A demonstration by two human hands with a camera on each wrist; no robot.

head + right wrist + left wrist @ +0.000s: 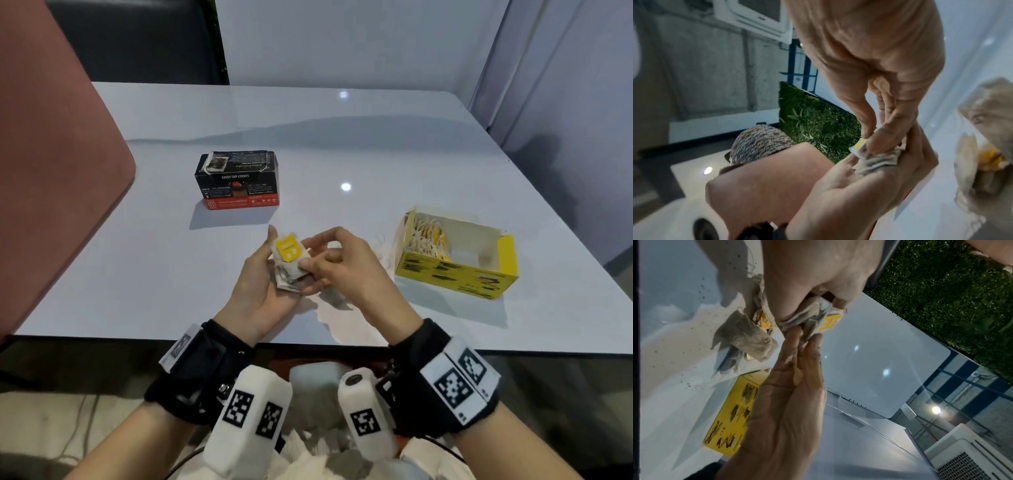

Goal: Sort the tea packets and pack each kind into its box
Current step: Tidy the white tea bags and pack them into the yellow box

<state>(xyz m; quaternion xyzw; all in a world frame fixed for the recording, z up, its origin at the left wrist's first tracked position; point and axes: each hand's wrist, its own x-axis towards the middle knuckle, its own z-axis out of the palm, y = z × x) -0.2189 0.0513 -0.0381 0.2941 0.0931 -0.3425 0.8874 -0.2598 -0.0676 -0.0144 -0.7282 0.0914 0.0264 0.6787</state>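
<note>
My left hand point(282, 274) cradles a small stack of paper tea packets point(291, 263) just above the table's near middle, thumb along its far side. The top packet carries a yellow tag point(288, 249). My right hand point(310, 255) pinches the same stack point(877, 160) between thumb and forefinger. In the left wrist view the stack point(807, 316) sits between both hands. An open yellow box point(455, 270) at the right holds several yellow-tagged packets. A black and red box point(238, 181) stands closed-looking at the back left. Loose packets point(334, 298) lie under my right hand.
The white table point(342, 144) reaches back to a wall. A pink chair back point(51, 154) rises at the left edge. Loose packets point(748, 335) lie beside the yellow box point(735, 415), with tea crumbs scattered nearby.
</note>
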